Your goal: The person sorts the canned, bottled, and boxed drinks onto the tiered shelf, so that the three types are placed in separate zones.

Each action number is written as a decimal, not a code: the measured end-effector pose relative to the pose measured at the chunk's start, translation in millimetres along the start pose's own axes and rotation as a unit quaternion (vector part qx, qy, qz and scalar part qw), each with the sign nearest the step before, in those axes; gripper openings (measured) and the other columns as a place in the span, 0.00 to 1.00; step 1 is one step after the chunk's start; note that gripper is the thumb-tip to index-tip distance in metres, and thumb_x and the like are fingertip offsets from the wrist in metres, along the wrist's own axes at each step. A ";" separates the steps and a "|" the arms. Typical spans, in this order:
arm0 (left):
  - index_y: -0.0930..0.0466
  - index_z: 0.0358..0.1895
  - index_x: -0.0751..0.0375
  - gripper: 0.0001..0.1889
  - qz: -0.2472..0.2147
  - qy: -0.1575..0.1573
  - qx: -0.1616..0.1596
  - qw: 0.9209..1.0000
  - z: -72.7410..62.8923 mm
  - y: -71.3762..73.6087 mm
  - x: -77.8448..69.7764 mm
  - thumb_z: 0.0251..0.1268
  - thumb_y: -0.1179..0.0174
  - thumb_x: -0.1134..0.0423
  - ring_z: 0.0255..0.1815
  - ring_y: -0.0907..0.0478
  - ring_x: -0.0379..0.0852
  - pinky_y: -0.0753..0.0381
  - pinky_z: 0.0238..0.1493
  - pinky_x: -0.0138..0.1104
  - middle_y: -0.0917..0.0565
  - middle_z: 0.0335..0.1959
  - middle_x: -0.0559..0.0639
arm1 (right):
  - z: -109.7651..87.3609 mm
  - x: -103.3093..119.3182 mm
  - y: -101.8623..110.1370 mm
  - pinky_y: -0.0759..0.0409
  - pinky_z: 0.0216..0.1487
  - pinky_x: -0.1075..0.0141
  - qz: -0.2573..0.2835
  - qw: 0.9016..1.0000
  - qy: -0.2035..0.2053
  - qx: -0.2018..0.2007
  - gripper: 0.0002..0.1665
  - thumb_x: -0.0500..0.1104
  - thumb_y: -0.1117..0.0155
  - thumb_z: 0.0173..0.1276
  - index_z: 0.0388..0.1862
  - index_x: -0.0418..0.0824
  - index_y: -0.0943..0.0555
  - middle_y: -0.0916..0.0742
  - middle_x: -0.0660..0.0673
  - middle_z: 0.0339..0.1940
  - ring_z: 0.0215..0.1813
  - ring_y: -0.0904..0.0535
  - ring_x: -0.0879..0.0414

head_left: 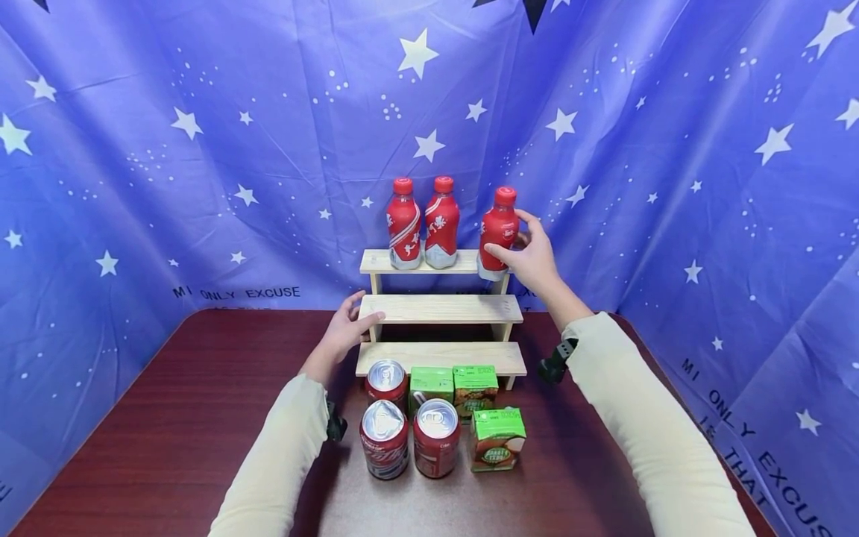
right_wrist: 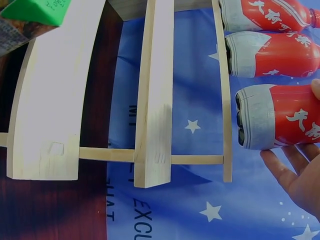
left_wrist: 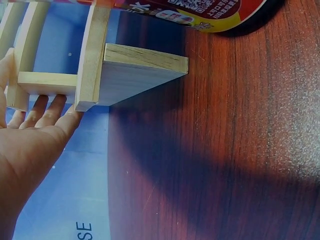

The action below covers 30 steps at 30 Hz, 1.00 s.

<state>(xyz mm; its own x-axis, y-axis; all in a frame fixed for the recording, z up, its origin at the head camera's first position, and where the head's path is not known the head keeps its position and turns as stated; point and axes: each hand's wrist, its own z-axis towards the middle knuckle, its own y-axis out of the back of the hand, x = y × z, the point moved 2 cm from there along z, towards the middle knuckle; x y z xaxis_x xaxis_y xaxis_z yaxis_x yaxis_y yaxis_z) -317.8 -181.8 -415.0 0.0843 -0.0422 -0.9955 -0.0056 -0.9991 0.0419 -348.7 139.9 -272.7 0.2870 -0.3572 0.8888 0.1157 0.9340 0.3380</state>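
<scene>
And there it hangs, beyond my left hand (head_left: 345, 328) and my right hand (head_left: 533, 261): a blue-violet fabric backdrop (head_left: 302, 156), softly creased, running round to both sides of me! White stars (head_left: 418, 54) all over it, little dots between, and black lettering (head_left: 271, 293), "ONLY EXCUSE", left of my left hand and again out to the right of my right. Below them, a reddish-brown wood-grain table (head_left: 221, 395), far corners rounded, pale glare (head_left: 564, 488) shining nearer me than either hand.
</scene>
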 end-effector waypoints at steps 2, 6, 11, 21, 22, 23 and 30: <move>0.51 0.73 0.51 0.40 0.001 0.000 -0.001 1.000 0.1 -0.1 -0.1 0.61 0.39 0.63 0.59 0.30 0.56 0.21 0.46 0.44 0.35 0.68 0.60 | 1.0 0.2 -0.9 0.26 0.60 0.50 -0.002 1.000 -0.001 -0.002 0.49 0.46 0.28 0.55 0.72 0.49 0.44 0.24 0.39 0.61 0.59 0.27 0.47; 0.53 0.74 0.52 0.40 0.001 -0.005 0.000 1.000 1.2 -0.2 -0.6 0.62 0.39 0.63 0.60 0.30 0.56 0.22 0.48 0.45 0.36 0.69 0.62 | 3.1 2.5 -2.4 0.26 0.60 0.50 0.001 1.000 -0.001 -0.009 0.49 0.45 0.28 0.55 0.72 0.49 0.44 0.23 0.38 0.60 0.59 0.26 0.47; 0.52 0.73 0.54 0.40 -0.010 -0.010 0.003 1.000 2.3 0.5 0.2 0.62 0.40 0.65 0.58 0.30 0.54 0.22 0.44 0.41 0.36 0.69 0.61 | 6.5 5.5 -6.2 0.26 0.60 0.51 0.009 1.000 0.002 -0.017 0.49 0.44 0.28 0.55 0.72 0.48 0.44 0.23 0.37 0.59 0.58 0.26 0.46; 0.53 0.74 0.53 0.40 -0.013 -0.011 0.006 1.000 2.3 1.0 4.2 0.62 0.40 0.65 0.60 0.31 0.55 0.24 0.47 0.44 0.38 0.70 0.61 | 15.4 3.7 -18.3 0.27 0.61 0.53 0.016 0.999 0.002 -0.028 0.48 0.42 0.28 0.55 0.71 0.47 0.43 0.22 0.37 0.59 0.57 0.25 0.47; 0.53 0.74 0.52 0.40 -0.014 -0.010 0.006 1.000 2.4 1.0 4.5 0.62 0.40 0.65 0.60 0.31 0.56 0.24 0.48 0.44 0.38 0.70 0.61 | 15.9 3.5 -19.2 0.27 0.61 0.54 0.016 0.999 0.002 -0.029 0.48 0.42 0.28 0.56 0.71 0.47 0.43 0.22 0.37 0.59 0.57 0.25 0.47; 0.53 0.74 0.52 0.40 -0.014 -0.009 0.006 1.000 2.6 1.0 4.7 0.62 0.40 0.65 0.60 0.32 0.56 0.24 0.48 0.45 0.38 0.70 0.61 | 16.2 3.5 -19.9 0.27 0.61 0.54 0.016 0.999 0.002 -0.030 0.48 0.42 0.29 0.56 0.71 0.47 0.43 0.22 0.38 0.59 0.58 0.25 0.48; 0.54 0.74 0.53 0.40 -0.010 -0.001 0.009 1.000 -3.3 -0.8 -2.2 0.63 0.41 0.65 0.61 0.32 0.56 0.24 0.48 0.44 0.39 0.71 0.62 | 16.6 3.2 -24.5 0.27 0.61 0.54 0.017 0.999 0.000 -0.038 0.47 0.44 0.29 0.57 0.72 0.49 0.44 0.24 0.40 0.62 0.60 0.26 0.48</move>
<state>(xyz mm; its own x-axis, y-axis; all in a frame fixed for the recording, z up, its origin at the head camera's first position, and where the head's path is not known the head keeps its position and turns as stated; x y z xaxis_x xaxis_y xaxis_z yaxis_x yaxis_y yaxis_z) -314.7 -180.9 -412.6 0.0822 -0.0229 -0.9964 -0.0220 -0.9995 0.0212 -366.3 116.0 -273.0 0.2919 -0.3244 0.8997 0.1774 0.9428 0.2824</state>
